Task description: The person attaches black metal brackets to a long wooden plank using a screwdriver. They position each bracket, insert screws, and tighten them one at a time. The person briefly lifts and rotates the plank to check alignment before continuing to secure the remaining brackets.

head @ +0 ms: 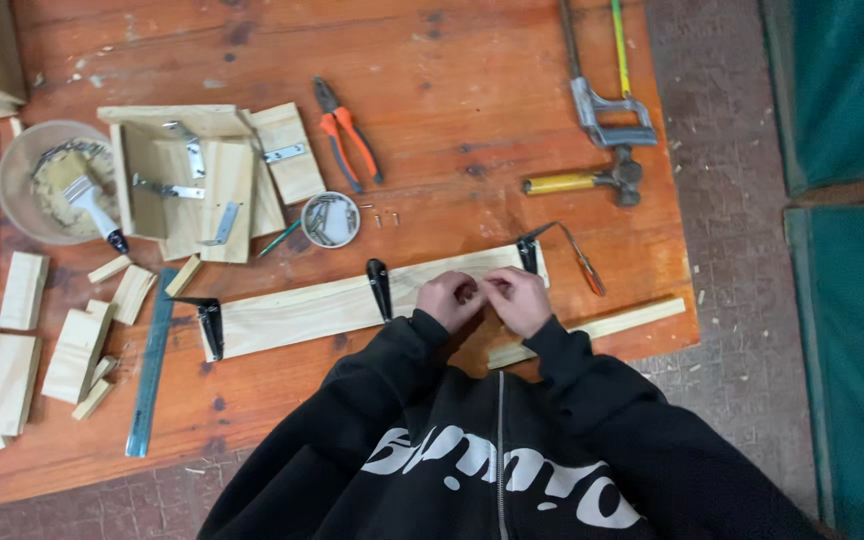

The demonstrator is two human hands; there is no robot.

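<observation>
Both hands, left hand (449,298) and right hand (518,298), pinch perhaps a nail over the plank (352,302) at mid-frame; it could slip and drop.

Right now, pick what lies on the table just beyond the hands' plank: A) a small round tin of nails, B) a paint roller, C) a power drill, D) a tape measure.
A: a small round tin of nails sits just beyond the long plank where both hands rest.

Wooden table (472,90): plank (332,305), pliers (347,135), hammer (587,181), ruler (152,365).
</observation>
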